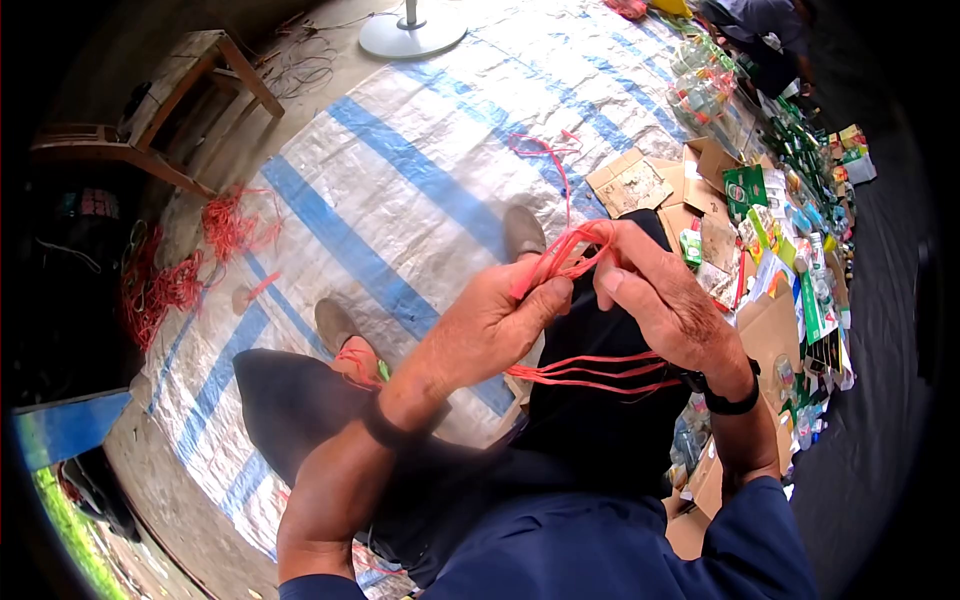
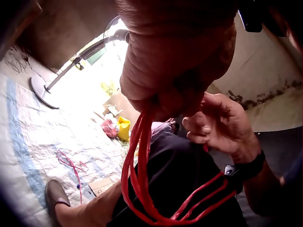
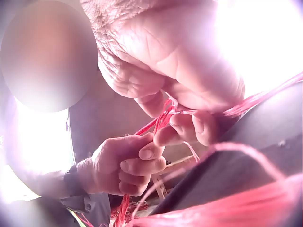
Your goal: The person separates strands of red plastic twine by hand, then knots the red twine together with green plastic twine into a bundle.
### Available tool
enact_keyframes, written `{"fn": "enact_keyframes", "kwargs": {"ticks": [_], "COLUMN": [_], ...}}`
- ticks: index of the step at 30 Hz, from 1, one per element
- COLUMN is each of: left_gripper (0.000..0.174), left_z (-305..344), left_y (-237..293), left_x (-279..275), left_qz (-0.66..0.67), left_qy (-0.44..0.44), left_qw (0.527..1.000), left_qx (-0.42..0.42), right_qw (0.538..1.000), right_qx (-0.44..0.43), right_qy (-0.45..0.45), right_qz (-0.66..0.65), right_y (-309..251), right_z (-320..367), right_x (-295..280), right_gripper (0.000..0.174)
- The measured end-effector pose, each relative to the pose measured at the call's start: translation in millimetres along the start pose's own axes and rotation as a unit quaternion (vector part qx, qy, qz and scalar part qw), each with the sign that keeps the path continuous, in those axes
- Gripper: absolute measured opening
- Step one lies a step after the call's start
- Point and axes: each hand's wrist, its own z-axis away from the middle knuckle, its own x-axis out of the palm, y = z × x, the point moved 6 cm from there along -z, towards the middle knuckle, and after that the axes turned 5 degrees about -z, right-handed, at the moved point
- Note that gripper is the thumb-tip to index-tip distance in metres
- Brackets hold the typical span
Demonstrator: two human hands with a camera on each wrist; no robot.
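Observation:
Over the lap, my left hand [image 1: 510, 315] grips a bundle of red plastic twine [image 1: 575, 250] with the thumb pressed along it. Close beside it, my right hand [image 1: 668, 295] pinches the upper end of the same bundle with curled fingers. Looped strands [image 2: 136, 161] hang from beneath the left hand in the left wrist view and run back toward the right wrist. In the right wrist view, the twine [image 3: 164, 116] passes between the fingertips of both hands, partly hidden by the right palm. One thin strand trails onto the sheet ahead.
A white and blue striped woven sheet [image 1: 400, 210] covers the floor. Tangles of red twine [image 1: 170, 285] lie at left near a wooden bench [image 1: 190, 100]. Flattened cardboard [image 1: 630, 185], bottles and packaging are heaped at right. A stand base [image 1: 412, 36] and another person [image 1: 765, 35] are farther off.

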Motion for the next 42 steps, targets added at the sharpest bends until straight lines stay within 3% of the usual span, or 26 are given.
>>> {"fn": "enact_keyframes", "kwargs": {"ticks": [4, 7, 11, 14, 17, 22, 24, 27, 32, 40, 42], "left_gripper": [0.02, 0.031, 0.032, 0.031, 0.024, 0.018, 0.014, 0.013, 0.024, 0.026, 0.019], "left_z": [-0.4, 0.1, -0.3, 0.4, 0.2, 1.9, 1.9, -0.7, -0.3, -1.5, -1.1], "left_y": [-2.7, -5.9, -7.6, -7.3, -4.8, 0.1, -1.3, -7.5, -14.4, -21.3, -28.9], "left_x": [0.7, 0.3, 1.9, 3.4, 6.7, 5.1, 7.0, 9.7, 9.2, 13.1, 14.1], "left_qz": [0.009, -0.027, -0.042, -0.068, -0.088, -0.113, -0.143, -0.102, -0.125, -0.152, -0.136], "left_qy": [0.003, -0.017, -0.009, -0.011, 0.009, 0.027, -0.01, 0.002, -0.022, -0.045, -0.016], "left_qw": [1.0, 0.999, 0.999, 0.997, 0.995, 0.991, 0.99, 0.994, 0.992, 0.987, 0.99], "left_qx": [0.018, 0.005, 0.007, 0.021, 0.053, 0.059, 0.003, 0.046, 0.028, -0.005, -0.016], "right_qw": [0.999, 0.997, 0.997, 0.998, 0.995, 0.984, 0.983, 0.985, 0.985, 0.972, 0.969], "right_qx": [0.006, -0.037, -0.055, -0.066, -0.018, -0.116, -0.119, -0.115, -0.094, -0.195, -0.207], "right_qy": [0.048, 0.071, 0.05, 0.018, 0.046, 0.099, 0.093, 0.09, 0.087, 0.129, 0.123], "right_qz": [0.005, -0.015, 0.005, -0.015, 0.087, 0.095, 0.103, 0.091, 0.113, 0.021, 0.059], "right_y": [9.7, 1.8, -4.7, -8.7, -5.3, -0.6, -2.5, -7.0, -3.6, -12.8, -24.2], "right_z": [-0.1, 0.1, 2.8, 2.0, -2.4, -5.3, -5.7, -6.4, -8.5, -8.6, -6.9], "right_x": [-10.0, -3.4, -1.6, -0.8, -1.6, -2.6, -3.6, -3.5, -4.7, 0.2, 0.9], "right_gripper": [0.036, 0.04, 0.043, 0.039, 0.029, 0.01, 0.009, 0.008, 0.007, 0.007, 0.009]}}
